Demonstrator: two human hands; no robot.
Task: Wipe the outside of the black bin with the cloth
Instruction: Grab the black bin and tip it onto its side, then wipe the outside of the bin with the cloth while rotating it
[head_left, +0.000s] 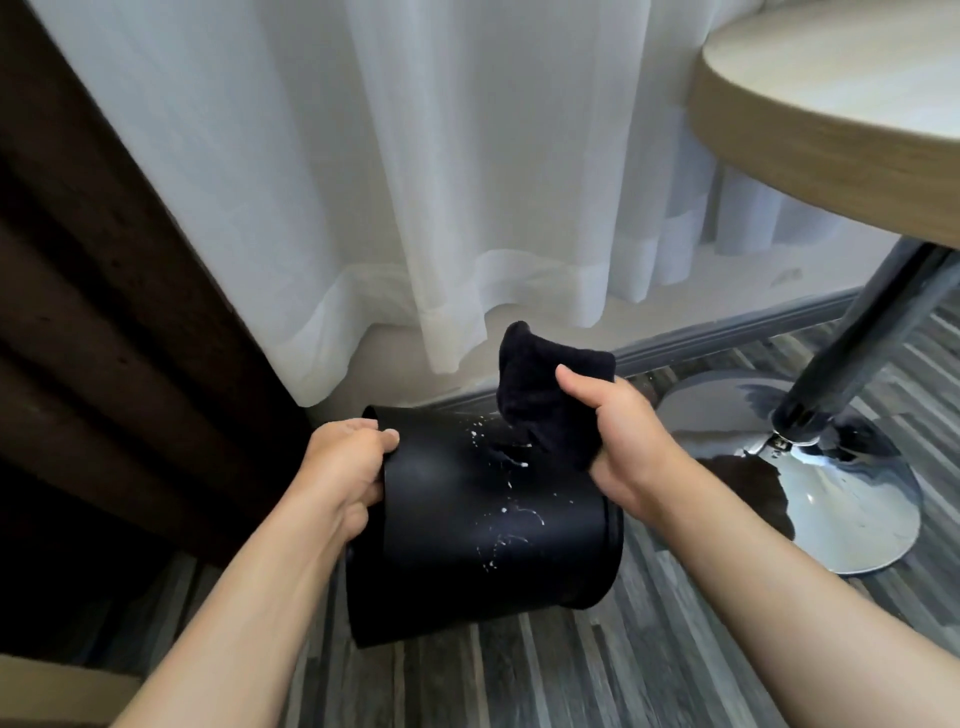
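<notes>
Low in the frame's centre, the black bin (483, 525) is tipped on its side above the wood floor (649, 670), white specks on its wall. Left hand (349, 470) grips its rim; right hand (621, 434) clutches the dark cloth (545, 395) against the bin. Behind hangs a white curtain (415, 182).

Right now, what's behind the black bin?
Behind the black bin are a grey skirting board and a white curtain. The bin and the cloth hide the floor directly behind.

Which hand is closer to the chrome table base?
Right. The right hand, holding the cloth, is just left of the base; the left hand grips the bin, farther left.
</notes>
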